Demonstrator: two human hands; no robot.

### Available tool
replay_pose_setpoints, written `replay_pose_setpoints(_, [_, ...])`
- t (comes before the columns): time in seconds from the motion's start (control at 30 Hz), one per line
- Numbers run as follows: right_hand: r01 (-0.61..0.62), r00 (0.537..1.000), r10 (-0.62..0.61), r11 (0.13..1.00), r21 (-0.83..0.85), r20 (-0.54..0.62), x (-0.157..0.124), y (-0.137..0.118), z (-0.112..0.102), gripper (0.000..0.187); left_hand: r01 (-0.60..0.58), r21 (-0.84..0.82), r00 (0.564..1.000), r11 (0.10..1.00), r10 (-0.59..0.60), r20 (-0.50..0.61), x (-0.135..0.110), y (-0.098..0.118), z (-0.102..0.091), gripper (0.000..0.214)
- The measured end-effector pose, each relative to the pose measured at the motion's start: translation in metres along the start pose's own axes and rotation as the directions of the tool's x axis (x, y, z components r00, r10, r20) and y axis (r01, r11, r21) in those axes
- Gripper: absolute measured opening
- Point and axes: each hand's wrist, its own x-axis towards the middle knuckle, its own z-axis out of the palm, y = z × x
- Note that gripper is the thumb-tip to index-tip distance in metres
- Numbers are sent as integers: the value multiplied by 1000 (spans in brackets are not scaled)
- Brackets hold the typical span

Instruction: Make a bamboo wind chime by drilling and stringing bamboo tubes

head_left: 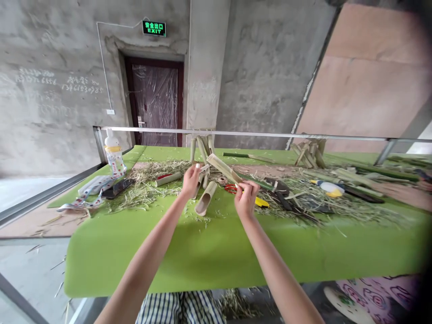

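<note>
My right hand [246,198] is closed around the lower end of a split bamboo piece [221,166], which slants up to the left above the green mat. Left of it, my left hand [191,180] is closed with its fingers together; a thin pale sliver [204,168] shows beside the fingertips, and what the hand grips is unclear. Between the hands a hollow bamboo tube [206,198] with an open cut side lies on the mat. Red-handled scissors [231,188] and a yellow-handled tool [262,202] lie by my right hand.
Bamboo shavings [135,193] litter the green mat [216,252]. Bamboo stands [202,146] rise behind my hands. A white bottle [114,155] and a black case [117,188] are at left. Another person's hand [405,193] is at far right. A metal rail [253,133] crosses behind.
</note>
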Motion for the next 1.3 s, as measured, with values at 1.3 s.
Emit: replay_pose_setpoints(1.3, [41, 638, 203, 954, -297, 743, 4, -15, 17, 41, -631, 633, 773, 448, 300, 558, -14, 14, -17, 21])
